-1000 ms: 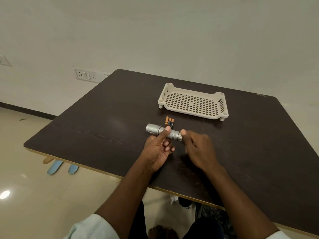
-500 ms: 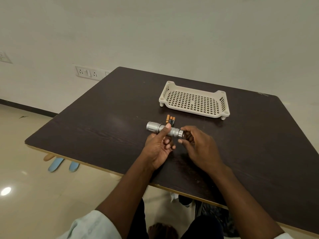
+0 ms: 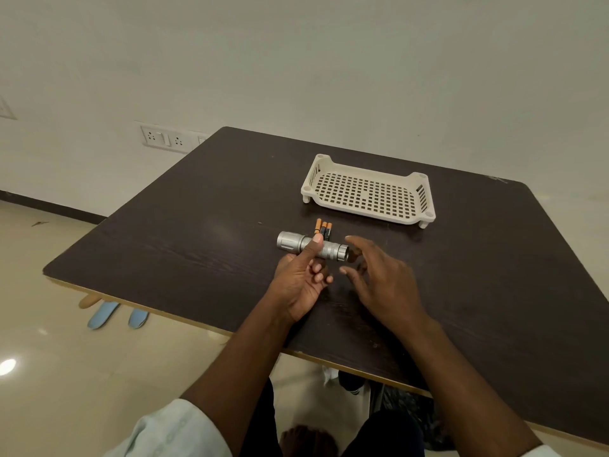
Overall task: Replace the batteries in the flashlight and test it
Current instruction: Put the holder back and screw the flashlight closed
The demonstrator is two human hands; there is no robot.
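Note:
A silver flashlight [image 3: 296, 244] lies level above the dark table [image 3: 197, 225], its wide head to the left. My left hand [image 3: 301, 278] grips its barrel from below, thumb on top. Three orange-and-black batteries [image 3: 323, 228] lie side by side on the table just behind it. My right hand [image 3: 379, 278] hovers right of the flashlight's tail end, fingers spread, holding nothing that I can see. The tail end shows as a dark ring; whether a cap sits on it is unclear.
A cream perforated plastic tray [image 3: 425, 206] stands behind the batteries, toward the wall. The table's front edge runs close to my forearms. A wall socket [image 3: 163, 140] is at the left, and blue slippers [image 3: 108, 315] lie on the floor.
My right hand pinched the flashlight's tail end before; now it has let go and drawn back a little to the right with fingers spread. The left hand keeps its grip.

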